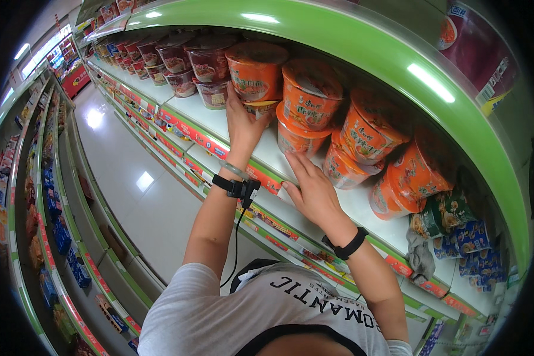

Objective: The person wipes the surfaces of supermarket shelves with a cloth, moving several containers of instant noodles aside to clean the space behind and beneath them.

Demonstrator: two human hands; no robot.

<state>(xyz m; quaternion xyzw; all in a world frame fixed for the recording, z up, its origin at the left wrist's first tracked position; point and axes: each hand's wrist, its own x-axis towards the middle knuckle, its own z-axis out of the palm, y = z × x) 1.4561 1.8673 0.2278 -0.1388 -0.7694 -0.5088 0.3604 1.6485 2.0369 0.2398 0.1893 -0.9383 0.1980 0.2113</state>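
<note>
My left hand (242, 127) is around the front of a lower noodle cup with a yellow rim (261, 107), fingers on its left side and thumb on its right. On that cup stands an orange instant noodle cup (256, 73). My right hand (313, 191) is spread with nothing in it, its fingertips at the base of a lower orange noodle cup (296, 135). Another orange cup (311, 100) is stacked on this one. Further orange cups (369, 133) stand in stacks to the right, some tilted in the view.
Dark red noodle cups (209, 60) line the white shelf (267, 158) on the left. A green shelf edge (338, 33) curves overhead. A grey cloth (420, 253) lies near green and blue cups at right. Across the tiled aisle (120, 147) stand stocked shelves (40, 213).
</note>
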